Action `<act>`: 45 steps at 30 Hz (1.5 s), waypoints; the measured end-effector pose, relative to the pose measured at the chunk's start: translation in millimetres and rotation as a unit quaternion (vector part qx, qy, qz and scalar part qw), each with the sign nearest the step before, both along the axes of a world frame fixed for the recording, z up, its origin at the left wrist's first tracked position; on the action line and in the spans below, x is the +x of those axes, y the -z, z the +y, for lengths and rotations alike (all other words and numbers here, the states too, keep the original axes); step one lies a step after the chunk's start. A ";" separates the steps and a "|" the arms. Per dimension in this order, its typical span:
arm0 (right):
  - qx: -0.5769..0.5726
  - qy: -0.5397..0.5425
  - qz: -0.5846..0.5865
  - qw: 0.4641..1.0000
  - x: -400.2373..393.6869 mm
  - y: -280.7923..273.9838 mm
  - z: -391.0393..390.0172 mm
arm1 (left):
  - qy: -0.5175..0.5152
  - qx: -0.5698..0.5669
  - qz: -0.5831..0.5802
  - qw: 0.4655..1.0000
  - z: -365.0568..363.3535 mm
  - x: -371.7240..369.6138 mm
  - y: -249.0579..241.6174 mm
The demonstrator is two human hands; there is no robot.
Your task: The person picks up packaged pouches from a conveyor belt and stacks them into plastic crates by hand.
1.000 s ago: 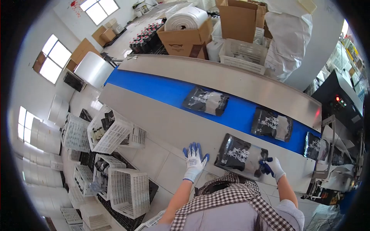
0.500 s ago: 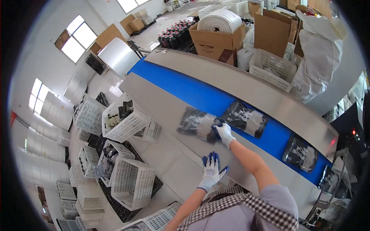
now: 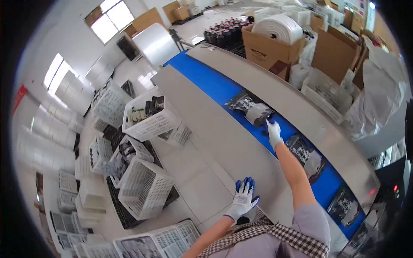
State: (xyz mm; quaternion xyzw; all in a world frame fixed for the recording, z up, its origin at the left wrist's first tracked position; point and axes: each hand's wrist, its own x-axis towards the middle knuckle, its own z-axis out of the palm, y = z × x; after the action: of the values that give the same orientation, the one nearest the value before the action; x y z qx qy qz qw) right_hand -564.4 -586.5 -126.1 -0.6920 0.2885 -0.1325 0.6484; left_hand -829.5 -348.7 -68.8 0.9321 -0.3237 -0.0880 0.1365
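Observation:
My right hand (image 3: 274,132), in a white and blue glove, reaches over the blue conveyor belt (image 3: 202,88). Its fingertips touch the lower right corner of a black printed bag (image 3: 250,107) lying on the belt. Whether they pinch the bag is too small to tell. Two more black bags, a middle one (image 3: 304,155) and a farther one (image 3: 344,205), lie along the belt to the right. My left hand (image 3: 243,200), gloved too, rests with fingers spread at the near edge of the metal tabletop (image 3: 206,124).
White plastic crates (image 3: 145,187) stand on the floor at left, some with packets inside. Behind the belt are a cardboard box (image 3: 269,51) holding a white roll (image 3: 278,28), a white basket (image 3: 329,96) and dark bottles (image 3: 223,34). A red light glows at the far right.
The bag that lay on the near metal surface is now on the belt, with my right hand at its corner. The other bags have shifted along the belt to the right. The view has turned.

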 end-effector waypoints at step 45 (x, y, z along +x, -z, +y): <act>0.063 -0.946 0.174 0.267 -985.1 -130.8 396.4 | -0.988 0.153 0.016 0.033 94.5 -1168.2 5.3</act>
State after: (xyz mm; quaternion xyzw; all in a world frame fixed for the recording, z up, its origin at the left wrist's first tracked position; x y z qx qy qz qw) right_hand -1549.6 -190.1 4.7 -0.4403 -0.4559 0.7165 0.2915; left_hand -1997.6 -254.3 -74.1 0.3695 0.9256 0.0677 -0.0463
